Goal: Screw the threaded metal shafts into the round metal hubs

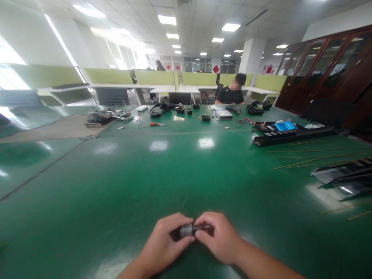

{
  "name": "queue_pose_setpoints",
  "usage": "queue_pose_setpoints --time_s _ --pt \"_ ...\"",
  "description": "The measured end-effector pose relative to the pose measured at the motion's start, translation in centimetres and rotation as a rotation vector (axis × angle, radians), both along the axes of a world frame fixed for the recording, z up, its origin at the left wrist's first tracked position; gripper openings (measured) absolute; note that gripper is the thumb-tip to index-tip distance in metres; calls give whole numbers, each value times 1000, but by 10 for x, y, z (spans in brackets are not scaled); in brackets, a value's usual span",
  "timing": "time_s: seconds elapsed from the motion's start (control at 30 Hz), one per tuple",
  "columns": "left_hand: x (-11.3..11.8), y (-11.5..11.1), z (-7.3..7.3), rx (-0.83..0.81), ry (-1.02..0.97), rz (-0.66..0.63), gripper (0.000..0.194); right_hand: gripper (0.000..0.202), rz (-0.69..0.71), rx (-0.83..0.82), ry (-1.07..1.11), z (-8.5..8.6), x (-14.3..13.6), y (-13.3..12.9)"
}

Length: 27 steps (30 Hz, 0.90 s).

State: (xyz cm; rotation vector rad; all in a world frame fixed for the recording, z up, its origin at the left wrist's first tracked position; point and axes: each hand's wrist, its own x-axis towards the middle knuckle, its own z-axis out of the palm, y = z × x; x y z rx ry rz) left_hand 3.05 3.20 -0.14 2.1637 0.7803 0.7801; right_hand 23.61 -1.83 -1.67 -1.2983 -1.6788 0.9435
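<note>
A small silver cylindrical part (pixel 186 230) with a dark, ridged narrower end lies sideways between my two hands, low in the view over the green table. My left hand (pixel 163 243) is closed around its silver end, thumb and forefinger on either side. On the other side, my right hand (pixel 221 237) pinches the dark narrower end, with fingers curled. The fingertips of both hands nearly meet at its middle. The palms and fingers hide both outer ends, and its exact kind is too small and blurred to tell.
The green tabletop (pixel 139 174) stretches ahead. Across it lie an orange-handled screwdriver (pixel 157 124), a black headset-like item (pixel 159 110) and a white box (pixel 223 114). To the right are a long black tray (pixel 293 136) and thin rods (pixel 308 159). A person (pixel 231 95) sits beyond the table.
</note>
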Motion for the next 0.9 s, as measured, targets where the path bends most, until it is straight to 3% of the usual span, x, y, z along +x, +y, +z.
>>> queue_pose_setpoints --time_s 0.9 --pt "0 -4 1 4 38 34 16 10 3 12 -29 1 1 1"
